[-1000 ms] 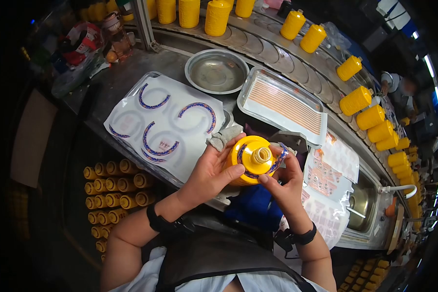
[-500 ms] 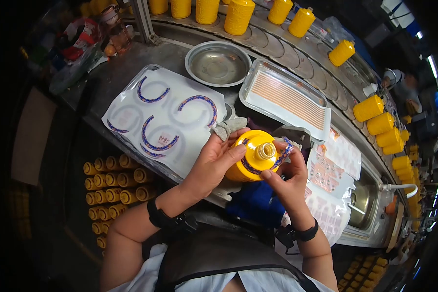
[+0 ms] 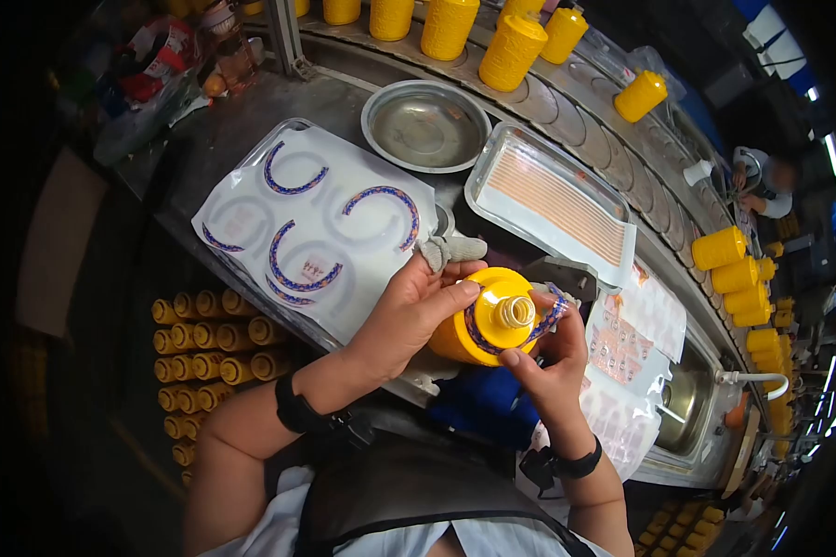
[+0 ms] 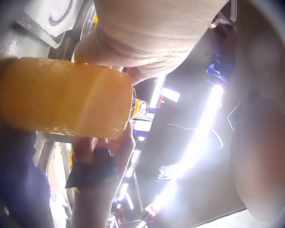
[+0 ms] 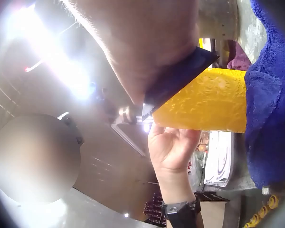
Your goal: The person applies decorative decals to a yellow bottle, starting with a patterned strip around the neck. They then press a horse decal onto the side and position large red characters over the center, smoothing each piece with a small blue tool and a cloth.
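A yellow bottle [image 3: 455,343] with a clear-threaded neck is held tilted in front of the body, its neck toward the head camera. My left hand [image 3: 409,302] grips its left side, thumb on the shoulder, a grey cloth wrap [image 3: 450,252] about the fingertips. Round the shoulder curves a blue-and-orange patterned decal strip [image 3: 478,336]. Its right end stands off the bottle, pinched by my right hand [image 3: 555,357], whose thumb lies at the shoulder's edge. In the left wrist view the bottle [image 4: 66,97] lies across between both hands; in the right wrist view its embossed side [image 5: 204,102] shows.
A tray with a white sheet [image 3: 241,200] of several curved decals lies left. Behind are a metal bowl [image 3: 418,93] and a tray of striped strips [image 3: 557,200]. A blue cloth [image 3: 488,408] sits below the bottle. Yellow bottles ride the conveyor [image 3: 576,121]; a sink [image 3: 687,408] is right.
The bottle has tilted somewhat and shifted slightly right and down with both hands. The strip's right end is still held off the shoulder. Bottles on the conveyor have moved along.
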Tool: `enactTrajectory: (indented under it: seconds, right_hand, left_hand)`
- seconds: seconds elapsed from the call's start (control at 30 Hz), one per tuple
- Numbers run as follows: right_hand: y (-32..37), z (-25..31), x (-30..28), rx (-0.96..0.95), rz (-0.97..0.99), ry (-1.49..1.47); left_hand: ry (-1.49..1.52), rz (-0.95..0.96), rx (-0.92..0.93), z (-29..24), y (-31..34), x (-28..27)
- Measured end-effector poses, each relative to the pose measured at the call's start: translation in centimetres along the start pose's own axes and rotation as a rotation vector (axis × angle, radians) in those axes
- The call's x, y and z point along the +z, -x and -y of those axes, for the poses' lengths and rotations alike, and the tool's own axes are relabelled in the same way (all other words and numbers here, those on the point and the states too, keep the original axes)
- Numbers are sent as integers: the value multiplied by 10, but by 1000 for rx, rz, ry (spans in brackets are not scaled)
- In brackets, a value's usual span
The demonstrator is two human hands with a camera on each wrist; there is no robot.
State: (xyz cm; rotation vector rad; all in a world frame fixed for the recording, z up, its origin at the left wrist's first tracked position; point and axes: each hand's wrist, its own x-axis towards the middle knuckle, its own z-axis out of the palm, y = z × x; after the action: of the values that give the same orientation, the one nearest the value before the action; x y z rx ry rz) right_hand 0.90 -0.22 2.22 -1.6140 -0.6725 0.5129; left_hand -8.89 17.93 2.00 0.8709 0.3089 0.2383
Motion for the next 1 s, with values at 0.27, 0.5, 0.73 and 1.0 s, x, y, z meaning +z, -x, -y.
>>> enactTrajectory:
  seconds: [0.27, 0.5, 0.73, 1.0]
  right_hand:
    - [-1, -3, 1, -9, 22, -22]
    - [-2, -4, 3, -7, 17, -34]
    - [-2, -7, 4, -11, -2, -59]
    - [-5, -3, 7, -7, 1, -49]
  left_hand:
    - [35, 24, -49, -3, -5, -14]
    - [6, 6, -68, -2, -12, -11]
    - [7, 27, -46, 0, -16, -11]
    - [-23, 58, -31, -1, -12, -21]
